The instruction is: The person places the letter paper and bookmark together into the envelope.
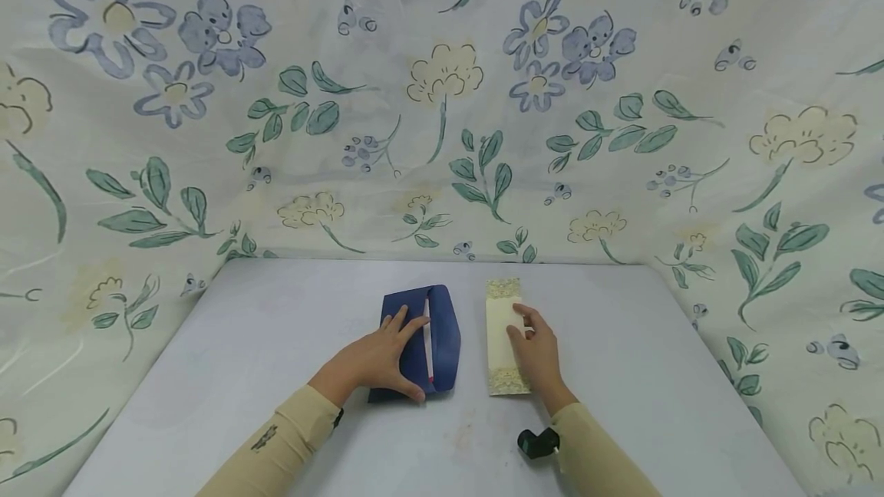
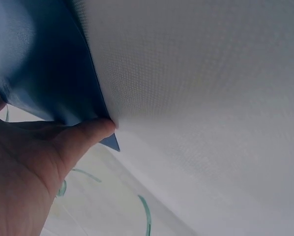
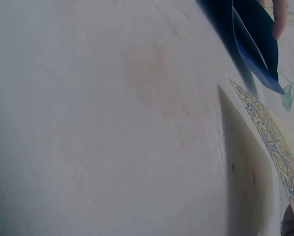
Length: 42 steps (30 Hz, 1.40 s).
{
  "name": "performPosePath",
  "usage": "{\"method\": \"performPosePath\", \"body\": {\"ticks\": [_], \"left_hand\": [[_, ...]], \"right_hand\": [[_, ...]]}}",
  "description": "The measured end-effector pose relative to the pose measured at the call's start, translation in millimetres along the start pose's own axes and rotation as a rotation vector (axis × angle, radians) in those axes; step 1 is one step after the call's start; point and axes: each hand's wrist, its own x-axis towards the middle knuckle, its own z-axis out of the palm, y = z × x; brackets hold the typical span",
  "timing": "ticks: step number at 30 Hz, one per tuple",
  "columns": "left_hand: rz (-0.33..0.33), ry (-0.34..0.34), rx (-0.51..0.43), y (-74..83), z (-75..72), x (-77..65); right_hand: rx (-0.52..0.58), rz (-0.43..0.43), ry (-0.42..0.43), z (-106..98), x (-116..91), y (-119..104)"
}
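A dark blue envelope (image 1: 445, 347) lies on the table with its flap open toward the right. A strip of white and a bit of pink show in its mouth. My left hand (image 1: 381, 353) rests on it with the fingers spread, thumb by the near edge. In the left wrist view that thumb lies along the edge of the blue envelope (image 2: 44, 59). To the right, my right hand (image 1: 542, 351) holds a long cream card (image 1: 500, 336) by its right side, fingers bent. The card has patterned ends (image 3: 272, 132) and stands tilted over its shadow in the right wrist view.
The white table (image 1: 276, 305) bears faint brownish stains in front of the envelope and card. A floral cloth (image 1: 387, 136) hangs behind and along both sides. A small dark device (image 1: 537, 443) sits at my right wrist, beside the beige sleeve (image 1: 601, 459).
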Motion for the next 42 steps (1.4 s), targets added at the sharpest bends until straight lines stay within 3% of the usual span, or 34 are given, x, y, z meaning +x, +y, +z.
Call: {"method": "performPosePath", "body": {"ticks": [42], "left_hand": [[0.016,-0.009,-0.004,6.2,1.2,2.8]], "right_hand": [[0.059,-0.043,-0.009,24,-1,-25]]}}
